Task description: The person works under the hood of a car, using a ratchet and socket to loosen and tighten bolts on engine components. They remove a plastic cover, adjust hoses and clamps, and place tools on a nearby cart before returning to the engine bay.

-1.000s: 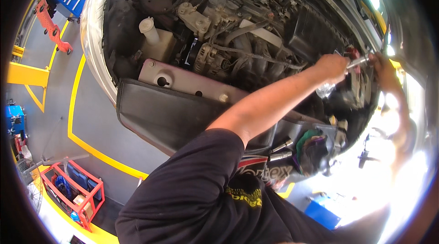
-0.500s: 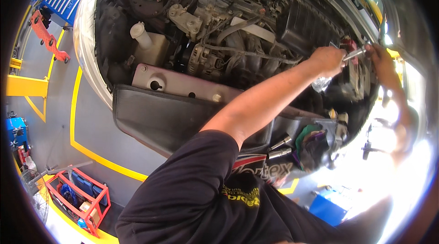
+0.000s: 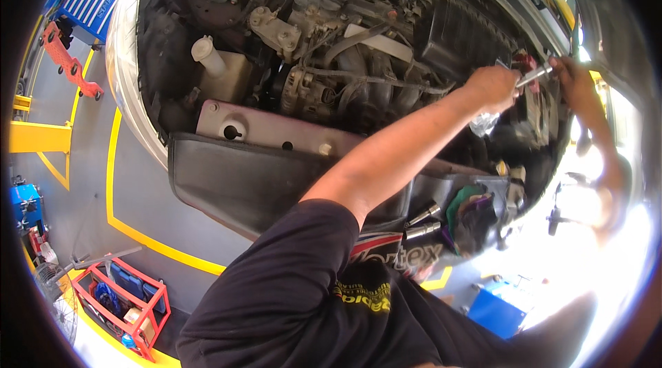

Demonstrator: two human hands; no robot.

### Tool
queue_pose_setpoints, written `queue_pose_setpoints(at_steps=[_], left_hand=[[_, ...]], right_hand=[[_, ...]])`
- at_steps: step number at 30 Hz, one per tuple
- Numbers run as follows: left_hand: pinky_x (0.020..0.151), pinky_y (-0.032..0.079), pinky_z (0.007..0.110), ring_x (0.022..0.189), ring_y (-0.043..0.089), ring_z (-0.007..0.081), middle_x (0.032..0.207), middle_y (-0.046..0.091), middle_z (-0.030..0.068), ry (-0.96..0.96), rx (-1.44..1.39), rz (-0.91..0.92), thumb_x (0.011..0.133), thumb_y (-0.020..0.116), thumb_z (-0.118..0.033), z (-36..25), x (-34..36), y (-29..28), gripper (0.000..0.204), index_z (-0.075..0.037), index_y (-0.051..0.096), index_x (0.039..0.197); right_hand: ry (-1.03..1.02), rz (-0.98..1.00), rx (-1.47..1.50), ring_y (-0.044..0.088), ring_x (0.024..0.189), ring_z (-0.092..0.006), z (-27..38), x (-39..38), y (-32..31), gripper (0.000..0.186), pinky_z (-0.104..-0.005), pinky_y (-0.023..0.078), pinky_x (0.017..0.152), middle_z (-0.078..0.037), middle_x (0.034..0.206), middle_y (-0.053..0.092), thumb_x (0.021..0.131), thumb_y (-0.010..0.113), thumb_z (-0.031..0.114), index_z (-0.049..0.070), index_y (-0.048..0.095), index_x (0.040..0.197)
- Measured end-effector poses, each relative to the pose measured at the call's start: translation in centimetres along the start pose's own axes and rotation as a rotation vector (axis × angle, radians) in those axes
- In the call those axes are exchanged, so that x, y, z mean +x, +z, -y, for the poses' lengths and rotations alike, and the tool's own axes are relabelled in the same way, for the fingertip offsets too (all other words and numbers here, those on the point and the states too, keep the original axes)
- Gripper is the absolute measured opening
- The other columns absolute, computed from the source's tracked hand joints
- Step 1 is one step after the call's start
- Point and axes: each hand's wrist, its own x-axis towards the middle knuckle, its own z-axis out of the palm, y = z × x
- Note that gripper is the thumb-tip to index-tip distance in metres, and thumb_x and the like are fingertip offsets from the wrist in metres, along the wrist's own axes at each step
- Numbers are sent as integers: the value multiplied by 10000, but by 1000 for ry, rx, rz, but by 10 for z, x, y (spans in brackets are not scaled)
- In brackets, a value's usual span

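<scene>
My left hand (image 3: 493,87) is closed around one end of a chrome bar-shaped tool (image 3: 534,76), its exact kind hard to make out. At the tool's other end, the fingers of my right hand (image 3: 574,82) are closed on it. Both hands are over the right side of the engine bay, beside a black ribbed box (image 3: 458,34). Just under my left hand shows a piece of clear crinkled plastic (image 3: 485,123). Close by the tool sit a red part (image 3: 525,63) and a battery-like block (image 3: 540,120), partly in shadow.
A black fender cover (image 3: 276,185) lies over the car's front edge. On it rest chrome sockets (image 3: 422,231) and a green and purple cloth bundle (image 3: 472,213). A white-capped reservoir (image 3: 207,54) stands at left. On the floor are a red-framed tool cart (image 3: 162,313) and a blue box (image 3: 496,309).
The tool's far end and my right hand have risen slightly, tilting the tool more steeply. My left hand keeps its hold, and the whole view has shifted a little.
</scene>
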Motion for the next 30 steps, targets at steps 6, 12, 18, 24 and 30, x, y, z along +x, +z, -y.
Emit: queue_pose_setpoints(at_steps=[6, 12, 18, 24, 30], left_hand=[[817, 542, 450, 959, 718, 292, 958, 752, 87, -40, -67, 15, 968, 624, -207, -1, 0, -8, 162, -85, 679, 1060], [813, 539, 439, 940, 723, 278, 929, 754, 80, 8, 27, 23, 983, 614, -215, -7, -2, -1, 162, -83, 682, 1051], [793, 530, 452, 916, 718, 307, 913, 739, 121, -4, 10, 28, 981, 620, -236, 0, 3, -4, 170, -91, 687, 1037], [788, 526, 437, 886, 721, 291, 941, 756, 94, -83, -167, 86, 991, 594, -209, -7, -2, -14, 180, -89, 675, 1098], [784, 528, 422, 874, 724, 289, 916, 755, 100, -52, -155, 71, 981, 605, -181, -2, -1, -8, 162, -67, 662, 1080]], right_hand=[[-481, 108, 28, 594, 1262, -268, -32, 29, -17, 520, -405, 377, 1139, -166, 1286, 677, 1005, 615, 419, 50, 610, 1372], [-147, -103, -108, 648, 1167, -331, -43, 17, 6, 621, -427, 455, 1025, -215, 1244, 687, 981, 642, 483, -25, 611, 1336], [-271, -23, -73, 648, 1156, -306, -33, 22, -5, 602, -418, 460, 1021, -202, 1254, 684, 1011, 595, 471, -9, 586, 1374], [-473, -51, 2, 552, 1317, -326, -74, 36, 11, 539, -427, 412, 1103, -154, 1400, 607, 1044, 517, 489, 156, 548, 1467], [-247, -315, -171, 703, 892, -316, -28, 5, 30, 425, -438, 499, 848, -145, 971, 743, 1043, 523, 410, 29, 696, 1114]])
